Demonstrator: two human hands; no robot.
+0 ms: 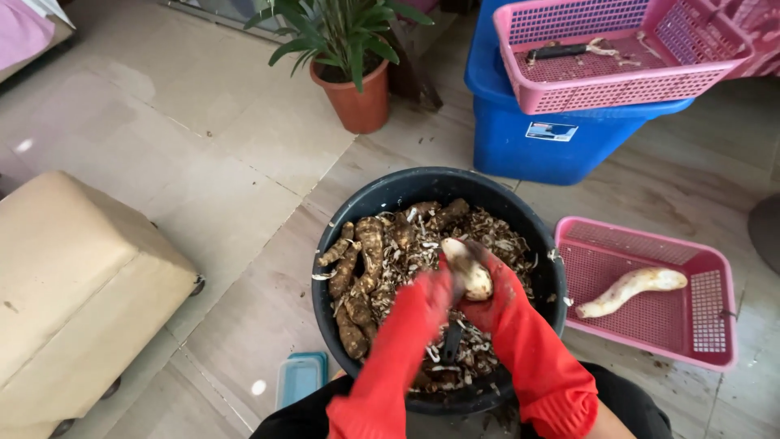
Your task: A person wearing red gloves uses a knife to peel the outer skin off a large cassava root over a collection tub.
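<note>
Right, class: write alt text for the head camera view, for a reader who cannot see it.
Two red-gloved hands, left hand and right hand, hold a half-peeled root over a black tub of peelings and unpeeled roots. A peeled root lies in a pink basket beside it.

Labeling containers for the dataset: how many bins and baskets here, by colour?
Pink baskets: 2, one on the floor with a peeled root, one on top of the blue bin
Blue bins: 1
Black buckets: 1, under the left hand and right hand
Total: 4
</note>
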